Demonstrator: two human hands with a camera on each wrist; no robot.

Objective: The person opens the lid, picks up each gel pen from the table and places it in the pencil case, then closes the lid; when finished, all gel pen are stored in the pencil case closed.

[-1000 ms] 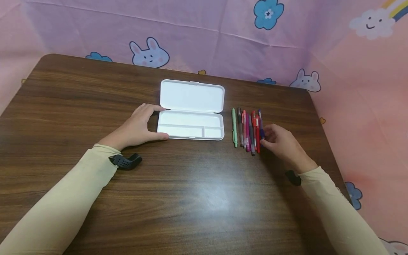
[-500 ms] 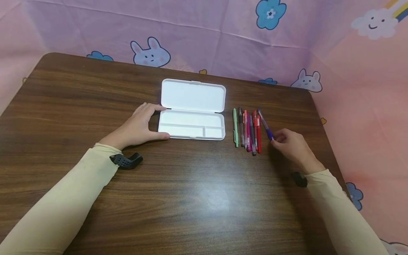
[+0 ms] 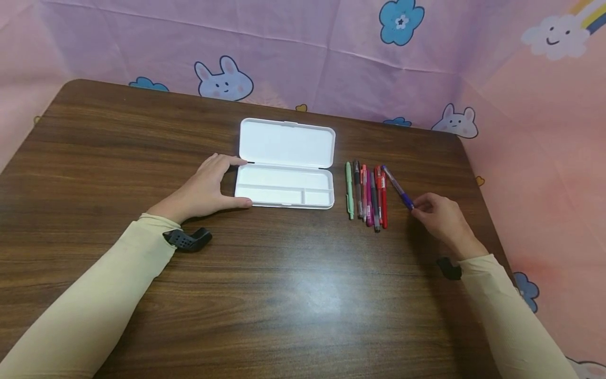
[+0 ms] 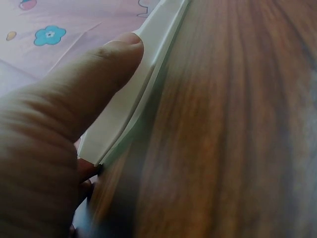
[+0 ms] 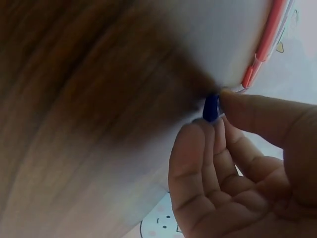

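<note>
A white pencil case (image 3: pixel 284 196) lies with its lid (image 3: pixel 286 143) folded back, its tray divided into compartments. My left hand (image 3: pixel 201 192) grips the left end of the tray, thumb at the front wall and forefinger by the hinge. In the left wrist view the thumb (image 4: pixel 106 74) lies along the case's white side wall (image 4: pixel 121 106). To the right, my right hand (image 3: pixel 442 218) pinches the near end of a purple-blue pen (image 3: pixel 399 188), which slants away to the upper left. In the right wrist view the pen's blue tip (image 5: pixel 211 107) shows between thumb and fingers.
Several pens lie side by side between the case and my right hand, among them a light green pen (image 3: pixel 349 189), a magenta pen (image 3: pixel 369 200) and a red pen (image 3: pixel 384 202). A patterned cloth (image 3: pixel 303 58) hangs behind the brown table (image 3: pixel 265 295).
My right hand has moved right and slightly nearer, swinging the near end of the purple-blue pen away from the row. My left hand stays on the pencil case.
</note>
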